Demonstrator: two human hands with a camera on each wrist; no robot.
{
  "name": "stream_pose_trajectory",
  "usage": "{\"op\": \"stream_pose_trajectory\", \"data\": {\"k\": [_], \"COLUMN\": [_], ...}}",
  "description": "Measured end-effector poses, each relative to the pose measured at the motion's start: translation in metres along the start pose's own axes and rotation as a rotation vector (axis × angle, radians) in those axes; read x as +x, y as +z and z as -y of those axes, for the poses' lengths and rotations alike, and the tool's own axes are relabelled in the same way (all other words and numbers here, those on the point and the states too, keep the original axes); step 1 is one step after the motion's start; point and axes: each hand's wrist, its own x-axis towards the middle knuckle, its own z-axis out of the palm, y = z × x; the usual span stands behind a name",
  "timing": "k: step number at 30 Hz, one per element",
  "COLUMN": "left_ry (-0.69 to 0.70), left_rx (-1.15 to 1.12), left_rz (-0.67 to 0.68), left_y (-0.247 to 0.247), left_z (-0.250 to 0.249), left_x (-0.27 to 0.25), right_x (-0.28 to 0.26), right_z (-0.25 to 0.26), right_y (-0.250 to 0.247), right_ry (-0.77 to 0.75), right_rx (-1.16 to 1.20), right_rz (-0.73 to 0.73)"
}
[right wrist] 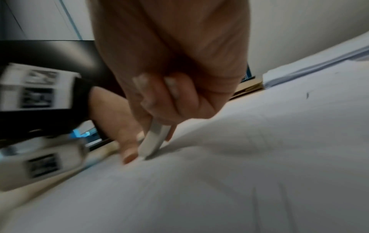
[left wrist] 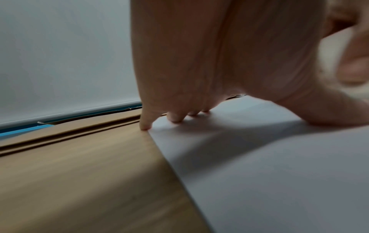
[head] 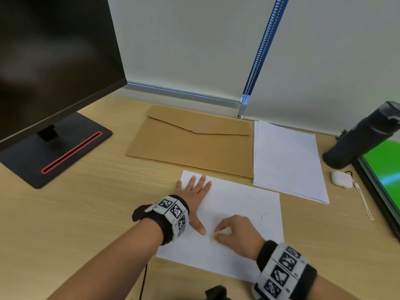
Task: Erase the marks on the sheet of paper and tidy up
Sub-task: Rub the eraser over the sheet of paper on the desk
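Note:
A white sheet of paper point(head: 240, 204) lies on the wooden desk in front of me. My left hand point(head: 195, 192) lies flat on the sheet's far left corner, fingers spread and straight, thumb pointing toward me. My right hand point(head: 233, 231) pinches a white eraser point(right wrist: 152, 140), whose tip touches the sheet point(right wrist: 239, 157) near the left thumb. A short dark pencil mark point(head: 261, 217) shows on the sheet to the right of my right hand, also visible as a mark point(right wrist: 307, 95) in the right wrist view. In the left wrist view the fingertips point(left wrist: 175, 118) press the paper point(left wrist: 279, 165).
A brown envelope folder point(head: 194, 141) lies behind the sheet, a stack of white papers point(head: 287, 161) to its right. A monitor point(head: 52, 61) on a black base stands at the left. A dark bottle point(head: 363, 139), a white earbud case point(head: 341, 179) and a green-screen tablet point(head: 385, 167) sit at the right.

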Motion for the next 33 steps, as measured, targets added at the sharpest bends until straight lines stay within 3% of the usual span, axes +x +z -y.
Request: {"op": "stream_pose_trajectory", "data": {"k": [2, 5, 7, 9, 12, 13, 18, 24, 29, 31, 33], "left_ry": [0.002, -0.003, -0.005, -0.005, -0.006, -0.007, -0.014, 0.000, 0.004, 0.002, 0.003], "left_rx": [0.001, 0.003, 0.001, -0.005, -0.014, -0.014, -0.016, -0.033, -0.031, -0.030, -0.037], "left_rz": [0.000, -0.001, -0.002, -0.002, -0.004, -0.005, -0.010, -0.017, -0.035, -0.035, -0.035], "left_y": [0.000, 0.000, 0.000, 0.000, 0.000, 0.000, -0.001, 0.001, 0.001, 0.001, 0.001], "left_z": [0.000, 0.001, 0.001, 0.001, 0.000, 0.000, -0.001, 0.001, 0.000, 0.000, 0.001], "left_x": [0.000, 0.001, 0.001, 0.001, 0.002, 0.002, 0.001, 0.001, -0.001, -0.001, 0.000], "right_x": [0.009, 0.029, 0.026, 0.012, 0.000, 0.003, 0.022, -0.008, 0.031, 0.026, 0.010], "right_z": [0.003, 0.007, 0.008, 0.005, 0.006, 0.007, 0.007, 0.012, 0.018, 0.018, 0.015], "right_y": [-0.011, -0.021, -0.017, -0.009, -0.012, -0.017, -0.021, -0.010, -0.020, -0.014, -0.006], "right_ry": [0.031, 0.140, 0.122, 0.068, 0.112, 0.132, 0.197, 0.173, 0.160, 0.123, 0.088], "right_rx": [0.053, 0.254, 0.223, 0.120, 0.172, 0.198, 0.386, 0.297, 0.340, 0.303, 0.233], "right_rz": [-0.034, -0.231, -0.281, -0.158, 0.067, 0.065, -0.219, 0.125, -0.207, -0.201, -0.065]}}
